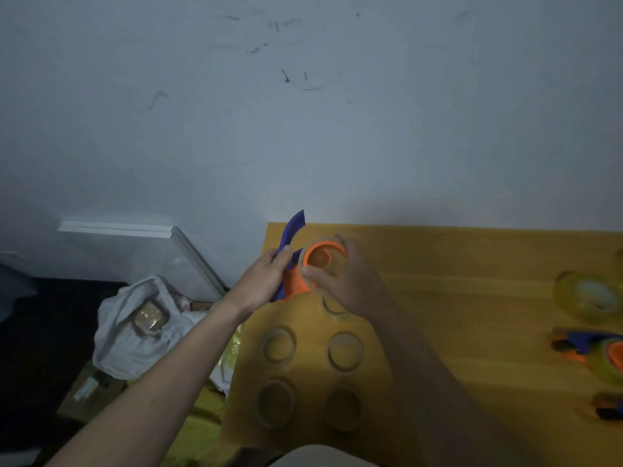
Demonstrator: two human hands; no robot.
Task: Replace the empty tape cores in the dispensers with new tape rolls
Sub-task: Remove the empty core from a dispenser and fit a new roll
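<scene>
My left hand (266,279) grips the blue handle of a blue and orange tape dispenser (294,230), held above the table's far left corner. My right hand (347,281) curls around a ring (325,256) seated on the dispenser's orange hub; whether it is a bare core or a clear roll is unclear. Several empty tape cores (278,347) lie on the yellow table (455,274) below my hands. Clear tape rolls (588,296) sit at the right edge. Another dispenser (600,352) with a roll on it lies at the right, and part of a third (608,404) shows below it.
A grey wall rises behind the table. On the floor to the left lies a white plastic bag (135,328) holding wrapped items, a white board (141,230) leaning on the wall, and cardboard (87,396) near the table's left edge.
</scene>
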